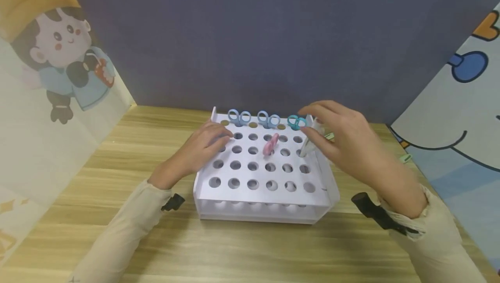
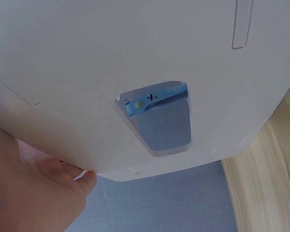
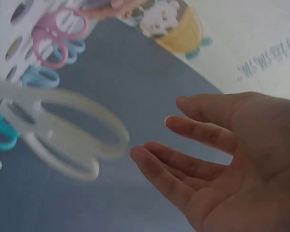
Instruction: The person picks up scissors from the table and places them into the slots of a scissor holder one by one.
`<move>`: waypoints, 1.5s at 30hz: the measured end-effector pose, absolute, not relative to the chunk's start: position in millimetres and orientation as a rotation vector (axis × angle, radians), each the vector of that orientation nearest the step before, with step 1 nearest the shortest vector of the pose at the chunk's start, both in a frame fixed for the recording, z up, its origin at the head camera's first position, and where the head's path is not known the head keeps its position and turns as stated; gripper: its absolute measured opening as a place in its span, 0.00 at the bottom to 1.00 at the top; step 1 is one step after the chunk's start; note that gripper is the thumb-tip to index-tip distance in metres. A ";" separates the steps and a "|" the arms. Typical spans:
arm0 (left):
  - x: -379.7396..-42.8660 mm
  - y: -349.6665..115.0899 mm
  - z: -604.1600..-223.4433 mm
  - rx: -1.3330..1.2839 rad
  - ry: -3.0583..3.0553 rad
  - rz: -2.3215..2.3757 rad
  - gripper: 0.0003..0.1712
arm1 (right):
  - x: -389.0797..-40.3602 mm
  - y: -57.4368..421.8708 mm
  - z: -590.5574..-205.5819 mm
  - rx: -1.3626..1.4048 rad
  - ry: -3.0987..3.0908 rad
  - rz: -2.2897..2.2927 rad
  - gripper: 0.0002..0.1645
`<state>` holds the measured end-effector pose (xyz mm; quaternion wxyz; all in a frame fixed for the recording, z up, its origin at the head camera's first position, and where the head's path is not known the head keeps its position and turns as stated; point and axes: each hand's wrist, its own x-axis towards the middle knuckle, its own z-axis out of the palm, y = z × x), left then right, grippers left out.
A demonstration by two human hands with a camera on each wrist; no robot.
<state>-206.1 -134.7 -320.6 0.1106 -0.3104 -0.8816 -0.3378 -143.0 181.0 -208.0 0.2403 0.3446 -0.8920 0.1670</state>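
Note:
A white rack (image 1: pixel 244 194) with rows of round holes stands on the table. My left hand (image 1: pixel 207 142) rests over its left edge, fingers on the top panel. Pale scissors (image 3: pixel 53 130) stand tilted in a hole near the rack's right side. Close by, my right hand (image 1: pixel 345 142) hovers with fingers spread, apart from their handles in the right wrist view. Pink scissors (image 1: pixel 269 146) sit in a middle hole. Along the back row are two pairs of light blue scissors (image 1: pixel 238 122) and teal scissors (image 1: pixel 295 127). The left wrist view shows blue scissors (image 2: pixel 159 100) through the side opening.
A small pale green object (image 1: pixel 406 158) lies at the table's right edge. The wooden table (image 1: pixel 242 252) meets a dark grey-blue panel (image 1: pixel 273 40) behind the rack. Walls with cartoon pictures (image 1: pixel 62 48) stand left and right.

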 end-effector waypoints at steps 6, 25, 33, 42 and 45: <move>-206.3 -135.2 -322.8 -0.897 -2.597 -0.990 0.17 | -141.4 205.9 -209.7 0.825 -2.442 0.476 0.18; -205.5 -133.0 -322.4 -0.897 -2.613 -1.000 0.17 | -175.0 288.0 -258.7 0.460 -2.571 0.557 0.21; -204.1 -135.6 -320.4 -0.887 -2.614 -0.973 0.17 | -197.4 318.2 -276.8 0.293 -2.696 0.570 0.24; -205.7 -137.5 -321.2 -0.899 -2.599 -0.973 0.17 | -218.5 357.3 -307.7 0.186 -2.786 0.567 0.27; -206.6 -136.8 -321.0 -0.904 -2.601 -0.974 0.17 | -220.3 371.5 -318.4 0.143 -2.816 0.556 0.28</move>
